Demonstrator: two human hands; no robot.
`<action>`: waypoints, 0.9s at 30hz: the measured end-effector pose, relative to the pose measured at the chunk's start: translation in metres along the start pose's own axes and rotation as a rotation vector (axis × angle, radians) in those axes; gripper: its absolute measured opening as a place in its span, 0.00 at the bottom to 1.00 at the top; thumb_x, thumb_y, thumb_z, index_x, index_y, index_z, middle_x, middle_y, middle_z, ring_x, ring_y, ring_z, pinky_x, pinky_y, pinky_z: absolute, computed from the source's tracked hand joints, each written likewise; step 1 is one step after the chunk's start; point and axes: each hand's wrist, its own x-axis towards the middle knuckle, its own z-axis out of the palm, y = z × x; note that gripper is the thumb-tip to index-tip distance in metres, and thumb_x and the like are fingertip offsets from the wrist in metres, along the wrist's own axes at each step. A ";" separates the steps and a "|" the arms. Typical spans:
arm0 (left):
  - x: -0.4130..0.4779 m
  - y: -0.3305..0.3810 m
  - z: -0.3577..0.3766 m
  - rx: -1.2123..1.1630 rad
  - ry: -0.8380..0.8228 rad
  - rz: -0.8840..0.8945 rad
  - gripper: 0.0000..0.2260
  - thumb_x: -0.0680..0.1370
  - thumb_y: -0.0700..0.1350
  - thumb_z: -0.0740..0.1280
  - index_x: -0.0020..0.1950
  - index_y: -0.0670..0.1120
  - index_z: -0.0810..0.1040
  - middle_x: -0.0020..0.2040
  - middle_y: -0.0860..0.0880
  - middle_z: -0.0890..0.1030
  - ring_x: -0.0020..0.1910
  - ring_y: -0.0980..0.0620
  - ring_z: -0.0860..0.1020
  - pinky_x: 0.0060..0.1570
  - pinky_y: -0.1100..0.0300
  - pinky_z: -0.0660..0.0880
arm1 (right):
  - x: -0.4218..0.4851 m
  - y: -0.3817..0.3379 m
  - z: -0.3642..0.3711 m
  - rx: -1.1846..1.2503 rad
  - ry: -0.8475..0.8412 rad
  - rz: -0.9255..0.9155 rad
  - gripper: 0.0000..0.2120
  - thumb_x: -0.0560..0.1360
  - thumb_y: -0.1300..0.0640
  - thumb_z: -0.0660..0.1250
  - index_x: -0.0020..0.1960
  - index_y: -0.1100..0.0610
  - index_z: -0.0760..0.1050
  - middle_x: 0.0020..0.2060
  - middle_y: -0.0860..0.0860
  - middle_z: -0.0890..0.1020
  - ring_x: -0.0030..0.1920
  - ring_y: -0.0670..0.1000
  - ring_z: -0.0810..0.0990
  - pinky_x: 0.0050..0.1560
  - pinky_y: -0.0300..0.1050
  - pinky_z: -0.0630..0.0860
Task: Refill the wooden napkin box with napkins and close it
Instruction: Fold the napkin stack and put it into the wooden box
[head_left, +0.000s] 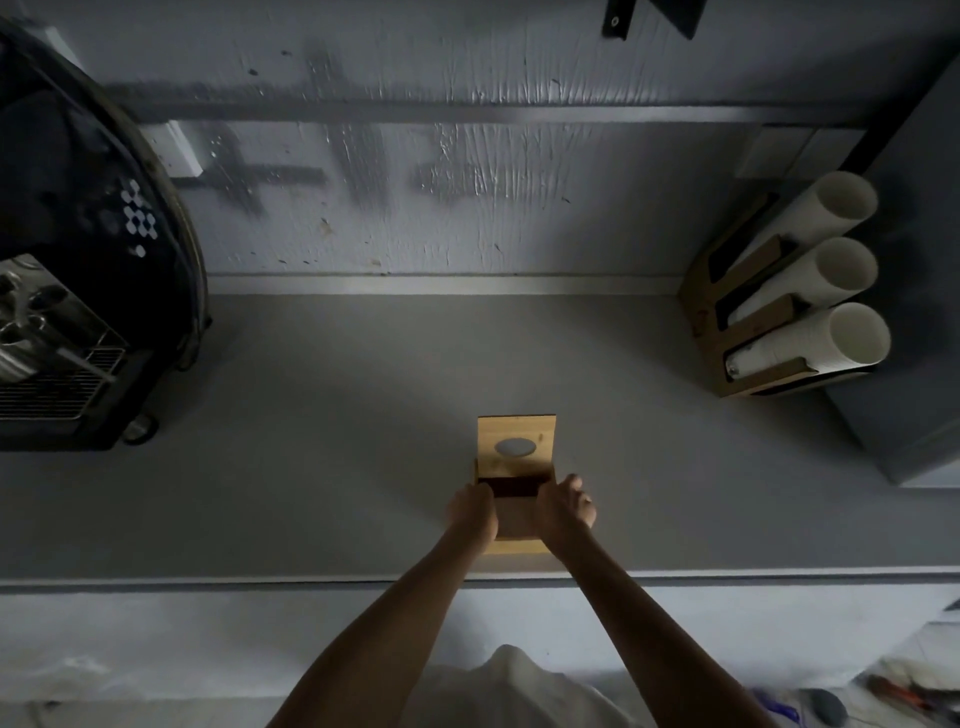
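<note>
Grey counter, wooden napkin box lid raised, both hands' grip clasping its sides.

I see a grey counter that runs from left to right below a rough painted wall. Near its front edge, about the middle, stands the wooden napkin box, with its lid raised upright; the lid has an oval opening. At the left end sits a dark machine with a metal wire grille. At the right end, a cardboard holder carries three stacks of white paper cups.
</note>
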 end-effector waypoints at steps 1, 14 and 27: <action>-0.001 0.000 -0.001 -0.003 0.007 0.000 0.11 0.79 0.38 0.61 0.61 0.39 0.74 0.60 0.40 0.78 0.59 0.43 0.77 0.56 0.53 0.75 | 0.000 0.003 0.003 0.000 -0.016 -0.014 0.17 0.78 0.56 0.62 0.66 0.58 0.71 0.63 0.58 0.71 0.59 0.56 0.76 0.55 0.46 0.76; -0.006 0.000 -0.007 -0.024 -0.018 0.026 0.11 0.76 0.37 0.63 0.58 0.39 0.76 0.58 0.39 0.79 0.57 0.40 0.78 0.54 0.50 0.76 | -0.009 0.005 0.004 0.083 -0.013 -0.062 0.14 0.78 0.57 0.62 0.62 0.56 0.74 0.56 0.56 0.77 0.56 0.56 0.79 0.53 0.48 0.76; -0.049 0.000 -0.020 -0.391 0.255 0.138 0.12 0.78 0.41 0.58 0.57 0.44 0.77 0.54 0.45 0.79 0.55 0.44 0.78 0.53 0.52 0.76 | -0.033 0.013 -0.014 0.557 0.252 -0.258 0.12 0.77 0.63 0.58 0.52 0.57 0.80 0.46 0.54 0.83 0.39 0.52 0.79 0.35 0.33 0.70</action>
